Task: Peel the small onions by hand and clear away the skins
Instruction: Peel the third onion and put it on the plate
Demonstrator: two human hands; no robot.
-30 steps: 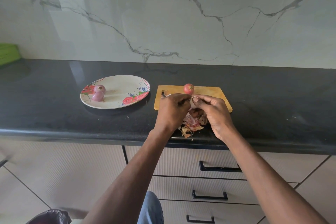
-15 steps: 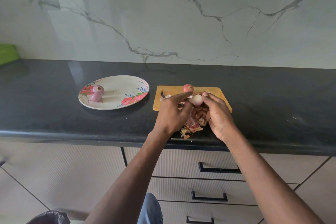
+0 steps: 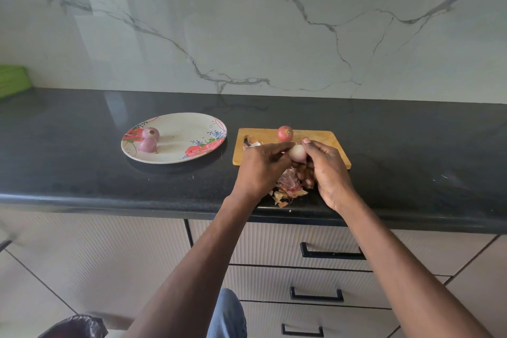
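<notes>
Holding a small pale onion [image 3: 298, 152] between both hands, you stood at a black countertop [image 3: 82, 173]. Your right hand [image 3: 329, 170] curled around the onion from the right, thumb tip on its top. Your left hand [image 3: 260, 167] pinched at its left side with curled fingers. The onion was smooth, rounded and mostly bare of skin; which way its long axis ran could not be told.

Just below your hands lay a loose pile of papery pink and tan skins [image 3: 288, 189], near the counter's front edge. Behind your hands sat a rectangular wooden cutting board [image 3: 329, 140], with one unpeeled reddish onion [image 3: 285, 133] standing near its far edge. A dark knife handle [image 3: 248, 141] showed at the board's left end, beside scraps of skin.

To the left, well apart, a round flowered plate [image 3: 186, 129] held two peeled purple onions [image 3: 149, 138], touching each other.

Behind the speckled, glossy counter rose a white marble-patterned wall [image 3: 301, 22] with grey veins. Ribbed beige drawers [image 3: 274, 244] with black handles sat underneath.
</notes>
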